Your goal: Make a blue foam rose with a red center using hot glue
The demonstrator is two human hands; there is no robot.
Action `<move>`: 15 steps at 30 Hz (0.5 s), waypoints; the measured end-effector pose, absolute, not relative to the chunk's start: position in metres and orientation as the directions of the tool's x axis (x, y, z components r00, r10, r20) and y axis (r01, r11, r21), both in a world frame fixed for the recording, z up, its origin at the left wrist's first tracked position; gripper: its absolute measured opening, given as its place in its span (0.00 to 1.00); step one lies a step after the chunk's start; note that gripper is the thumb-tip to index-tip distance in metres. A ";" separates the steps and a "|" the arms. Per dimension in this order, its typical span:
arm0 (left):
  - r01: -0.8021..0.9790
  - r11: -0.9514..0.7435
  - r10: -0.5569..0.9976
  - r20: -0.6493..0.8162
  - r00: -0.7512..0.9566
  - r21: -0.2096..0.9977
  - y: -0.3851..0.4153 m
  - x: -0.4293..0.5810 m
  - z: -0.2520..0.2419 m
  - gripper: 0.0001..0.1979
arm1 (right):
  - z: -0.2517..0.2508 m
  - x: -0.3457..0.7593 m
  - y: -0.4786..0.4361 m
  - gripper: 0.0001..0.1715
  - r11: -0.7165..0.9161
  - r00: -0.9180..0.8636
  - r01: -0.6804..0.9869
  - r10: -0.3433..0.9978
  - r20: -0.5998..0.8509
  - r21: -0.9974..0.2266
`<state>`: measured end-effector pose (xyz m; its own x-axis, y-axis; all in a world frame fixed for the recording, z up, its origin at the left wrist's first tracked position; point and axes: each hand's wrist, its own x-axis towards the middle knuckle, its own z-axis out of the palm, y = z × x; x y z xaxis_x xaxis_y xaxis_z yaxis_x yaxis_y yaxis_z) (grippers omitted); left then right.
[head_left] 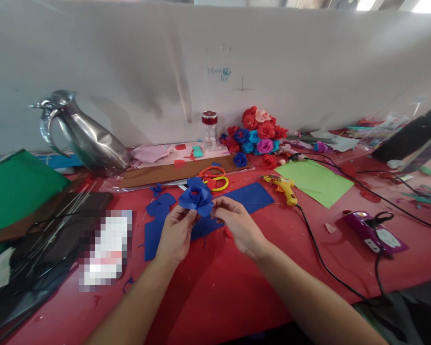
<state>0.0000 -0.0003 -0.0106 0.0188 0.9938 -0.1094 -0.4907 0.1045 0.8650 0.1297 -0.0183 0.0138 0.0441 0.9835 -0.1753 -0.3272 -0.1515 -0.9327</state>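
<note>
A blue paper flower with a touch of red at its centre is held up over the middle of the red table. My left hand grips it from below, thumb against the lower petals. At its right edge, the fingers of my right hand pinch a petal. Blue sheets lie under and behind my hands. Cut blue petals rest just left of the flower. Behind it are scissors with yellow and orange handles, partly hidden by the flower.
A yellow glue gun lies at the right, its cord running to the front edge near a purple power strip. Finished paper flowers are heaped by the wall. A steel jug and a glass bottle stand at the back.
</note>
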 end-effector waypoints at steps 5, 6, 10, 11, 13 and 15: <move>-0.518 0.173 0.984 -0.132 0.116 0.837 -0.004 0.000 -0.011 0.11 | 0.012 0.123 -0.021 0.09 -0.058 0.028 -0.400 0.997 -0.076 -0.915; -0.532 0.200 0.979 -0.148 0.140 0.823 -0.005 0.001 -0.011 0.11 | 0.011 0.122 -0.021 0.11 -0.045 0.035 -0.407 0.997 -0.065 -0.912; -0.581 0.324 0.945 -0.228 0.235 0.746 -0.006 0.001 -0.010 0.13 | 0.010 0.123 -0.021 0.16 -0.019 0.033 -0.447 0.999 -0.037 -0.894; -0.593 0.348 0.937 -0.240 0.255 0.727 -0.006 0.000 -0.010 0.13 | 0.010 0.123 -0.020 0.16 -0.009 0.033 -0.448 0.999 -0.026 -0.894; -0.609 0.379 0.924 -0.249 0.290 0.697 -0.006 0.000 -0.011 0.11 | 0.009 0.124 -0.020 0.14 0.021 0.043 -0.420 0.999 0.003 -0.907; -0.616 0.404 0.913 -0.255 0.320 0.676 -0.006 0.000 -0.011 0.09 | 0.007 0.125 -0.019 0.12 0.066 0.072 -0.354 0.996 0.043 -0.933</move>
